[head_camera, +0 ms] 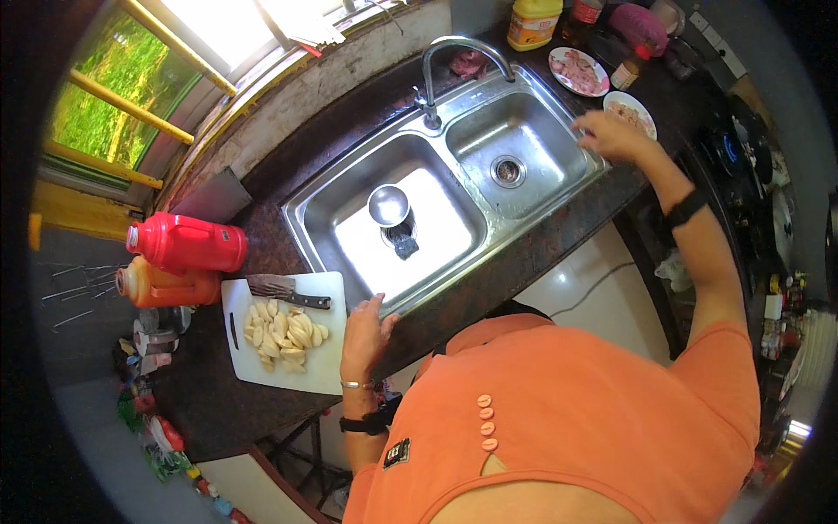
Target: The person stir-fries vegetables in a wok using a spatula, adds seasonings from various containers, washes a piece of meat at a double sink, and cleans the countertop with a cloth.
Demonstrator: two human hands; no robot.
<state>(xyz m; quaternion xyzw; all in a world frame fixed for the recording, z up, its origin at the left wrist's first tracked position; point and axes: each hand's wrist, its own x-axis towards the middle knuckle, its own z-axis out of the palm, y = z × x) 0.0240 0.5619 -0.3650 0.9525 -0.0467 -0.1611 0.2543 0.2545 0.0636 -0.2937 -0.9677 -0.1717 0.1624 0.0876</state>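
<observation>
My left hand (pixel 368 334) rests at the front rim of the double-bowl steel sink (pixel 488 219), beside a white cutting board (pixel 314 367). Pale sliced pieces of food (pixel 288 334) lie heaped on the board, with a black-handled cleaver (pixel 288 291) behind them. My right hand (pixel 609 135) is over the sink's right edge, near a white bowl of chopped meat (pixel 630 111); its fingers are partly bent and nothing shows in them. A small metal bowl (pixel 389 205) and a dark scrubber (pixel 405 243) sit in the larger basin.
Behind the sink rises a curved faucet (pixel 429 72). A plate of sliced meat (pixel 579 72), a yellow jug (pixel 533 25) and a red-capped bottle (pixel 630 67) stand at the back right. Two vacuum flasks (pixel 196 242) are at left. A lit gas burner (pixel 730 149) is at far right.
</observation>
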